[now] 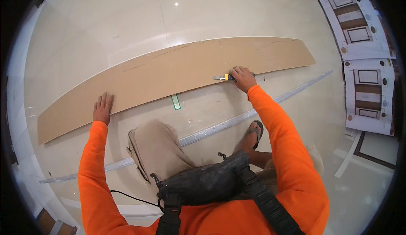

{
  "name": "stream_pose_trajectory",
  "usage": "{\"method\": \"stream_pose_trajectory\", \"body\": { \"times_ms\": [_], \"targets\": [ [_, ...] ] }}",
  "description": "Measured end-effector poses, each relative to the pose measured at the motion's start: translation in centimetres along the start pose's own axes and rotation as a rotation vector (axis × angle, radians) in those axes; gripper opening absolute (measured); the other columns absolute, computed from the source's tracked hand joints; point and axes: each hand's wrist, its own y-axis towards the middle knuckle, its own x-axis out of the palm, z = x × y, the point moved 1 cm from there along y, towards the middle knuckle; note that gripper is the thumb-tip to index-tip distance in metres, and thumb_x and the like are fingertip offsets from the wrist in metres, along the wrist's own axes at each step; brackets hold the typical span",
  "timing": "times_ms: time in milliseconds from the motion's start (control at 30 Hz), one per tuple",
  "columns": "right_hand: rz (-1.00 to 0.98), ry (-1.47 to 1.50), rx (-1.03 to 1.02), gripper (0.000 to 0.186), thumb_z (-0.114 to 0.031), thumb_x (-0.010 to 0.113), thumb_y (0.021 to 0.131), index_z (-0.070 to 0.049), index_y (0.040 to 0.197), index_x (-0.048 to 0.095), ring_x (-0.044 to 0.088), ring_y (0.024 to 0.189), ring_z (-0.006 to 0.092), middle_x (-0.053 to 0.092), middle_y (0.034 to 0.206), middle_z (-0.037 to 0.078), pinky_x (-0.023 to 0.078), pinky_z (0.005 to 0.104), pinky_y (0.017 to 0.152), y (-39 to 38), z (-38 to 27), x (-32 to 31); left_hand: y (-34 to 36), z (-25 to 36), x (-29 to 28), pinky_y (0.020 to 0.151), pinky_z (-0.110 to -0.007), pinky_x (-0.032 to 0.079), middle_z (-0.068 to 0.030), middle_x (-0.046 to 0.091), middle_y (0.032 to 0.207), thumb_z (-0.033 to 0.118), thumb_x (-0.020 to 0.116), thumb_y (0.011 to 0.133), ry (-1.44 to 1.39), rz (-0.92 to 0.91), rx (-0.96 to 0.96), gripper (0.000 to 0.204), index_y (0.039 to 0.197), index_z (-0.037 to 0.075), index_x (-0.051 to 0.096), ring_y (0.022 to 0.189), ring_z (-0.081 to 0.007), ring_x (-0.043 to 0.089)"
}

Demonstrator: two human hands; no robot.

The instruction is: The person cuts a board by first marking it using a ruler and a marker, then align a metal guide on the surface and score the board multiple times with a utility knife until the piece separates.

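A long brown board (177, 72), perhaps a strip of drywall, lies on the floor in front of me. My left hand (102, 107) rests on its near edge toward the left end, fingers stretched out flat. In my right hand (242, 78) is a utility knife (226, 77) with a yellow and black body. Its blade points left over the board, and the hand leans on the board's near edge right of the middle. Part of the knife's handle is hidden under my fingers.
A long metal straightedge (215, 129) lies on the floor between my knees and the board. A small green-edged white strip (176, 102) lies by the board. Printed sheets (368, 91) showing panel designs are at the far right, above a dark-framed panel (378, 148). A black pouch (207, 182) hangs at my waist.
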Motion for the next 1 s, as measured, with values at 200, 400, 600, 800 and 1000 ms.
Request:
{"method": "stream_pose_trajectory", "body": {
  "times_ms": [200, 400, 600, 800, 1000],
  "targets": [
    [-0.118, -0.045, 0.012, 0.068, -0.006, 0.06, 0.082, -0.01, 0.145, 0.036, 0.054, 0.112, 0.0337, 0.044, 0.146, 0.013, 0.051, 0.0415, 0.089, 0.1, -1.5, 5.1, -0.5, 3.2, 4.4, 0.115, -0.053, 0.032, -0.0025, 0.01, 0.165, 0.009, 0.043, 0.096, 0.037, -0.224, -0.146, 0.072, 0.157, 0.028, 0.009, 0.147, -0.0355, 0.023],
    [-0.191, -0.024, -0.05, 0.07, -0.005, 0.06, 0.082, -0.007, 0.147, 0.031, 0.055, 0.113, 0.0341, 0.04, 0.148, 0.017, 0.052, 0.0427, 0.089, -3.0, -2.1, 6.4, -3.2, 4.3, 6.2, 0.113, -0.054, 0.034, -0.0033, 0.008, 0.165, 0.011, 0.042, 0.098, 0.047, -0.168, -0.113, 0.07, 0.158, 0.025, 0.009, 0.147, -0.0366, 0.024],
    [-0.268, 0.039, -0.094, 0.074, -0.007, 0.065, 0.078, -0.004, 0.144, 0.031, 0.055, 0.114, 0.0331, 0.041, 0.146, 0.02, 0.054, 0.041, 0.087, -3.2, -2.9, 5.6, -3.8, 3.7, 4.3, 0.111, -0.051, 0.038, -0.0031, 0.013, 0.164, 0.004, 0.047, 0.093, -0.022, -0.323, -0.099, 0.078, 0.157, 0.028, 0.009, 0.145, -0.0361, 0.028],
    [-0.305, 0.124, -0.112, 0.06, -0.005, 0.065, 0.078, -0.006, 0.133, 0.042, 0.058, 0.11, 0.0328, 0.048, 0.14, 0.016, 0.055, 0.0423, 0.084, -3.1, -1.1, 2.4, -2.7, 4.9, 1.2, 0.111, -0.043, 0.041, -0.0012, 0.021, 0.162, -0.009, 0.054, 0.08, -0.087, -0.452, -0.052, 0.095, 0.156, 0.029, 0.014, 0.143, -0.0323, 0.034],
    [-0.545, 0.203, -0.081, 0.04, -0.002, 0.061, 0.078, -0.008, 0.117, 0.057, 0.061, 0.105, 0.0339, 0.064, 0.114, 0.015, 0.054, 0.0444, 0.083, -3.4, -1.9, -0.4, -4.3, 3.7, -0.3, 0.108, -0.037, 0.044, -0.0048, 0.04, 0.153, -0.011, 0.054, 0.076, -0.295, -0.575, 0.008, 0.087, 0.151, 0.029, 0.034, 0.138, -0.0276, 0.042]
  ]
}}
